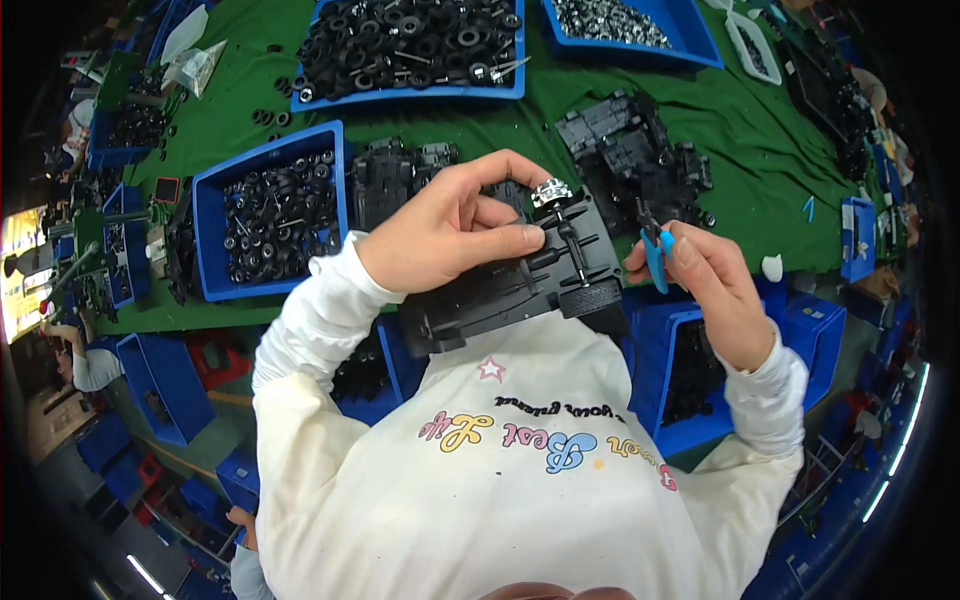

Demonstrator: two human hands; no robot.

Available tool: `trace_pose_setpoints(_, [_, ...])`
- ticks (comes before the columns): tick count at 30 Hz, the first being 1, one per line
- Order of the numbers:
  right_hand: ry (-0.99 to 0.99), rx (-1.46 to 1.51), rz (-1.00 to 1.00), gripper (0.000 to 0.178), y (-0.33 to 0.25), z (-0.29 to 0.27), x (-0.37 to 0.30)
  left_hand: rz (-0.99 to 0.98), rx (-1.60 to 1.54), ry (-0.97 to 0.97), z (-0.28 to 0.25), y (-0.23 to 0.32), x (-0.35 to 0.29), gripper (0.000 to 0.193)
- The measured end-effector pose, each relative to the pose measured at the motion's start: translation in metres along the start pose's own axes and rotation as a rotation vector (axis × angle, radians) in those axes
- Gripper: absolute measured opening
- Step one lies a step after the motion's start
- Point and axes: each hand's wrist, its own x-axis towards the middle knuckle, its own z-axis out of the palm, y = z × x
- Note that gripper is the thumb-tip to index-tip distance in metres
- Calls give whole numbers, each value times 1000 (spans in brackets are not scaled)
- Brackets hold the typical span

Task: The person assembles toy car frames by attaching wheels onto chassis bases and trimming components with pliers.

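Note:
My left hand [445, 230] is closed on a black plastic toy car chassis [490, 305], its thumb pressing near the axle. At the chassis's far corner sits a shiny silver wheel hub [550, 193]. A black treaded tyre [590, 298] is at the near corner of the same end, with a dark axle [572, 245] running between them. Just right of the chassis, my right hand [718, 285] grips pliers [655, 256] with blue handles. Their dark jaws point away from me, and my fingertips are close to the chassis edge; contact I cannot tell.
A blue bin [342, 215] of small black wheels stands left on the green cloth [770, 175]. Behind are a blue bin [410, 98] of tyres and another [640, 58] of silver parts. More black chassis [640, 150] lie beyond my hands. Blue crates [650, 400] stand below the table edge.

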Motion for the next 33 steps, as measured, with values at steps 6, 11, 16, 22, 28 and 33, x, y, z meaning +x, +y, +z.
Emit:
trace_pose_setpoints(6, [-169,-8,201,39,-29,9,-6,-28,141,-12,11,8,-12,34])
trace_pose_setpoints(11, [-196,-337,149,42,-29,6,-6,114,337,75,24,1,-16,34])
trace_pose_setpoints(16, [-253,-552,216,43,-56,13,-3,188,575,112,34,3,-26,33])
trace_pose_setpoints(22, [-278,-736,279,42,-63,16,2,161,716,164,45,6,-30,33])
trace_pose_setpoints(28, [-295,-738,264,43,-61,18,2,178,781,175,49,9,-34,32])
trace_pose_setpoints(33, [-290,-780,226,43,-62,20,3,146,845,167,52,14,-35,31])
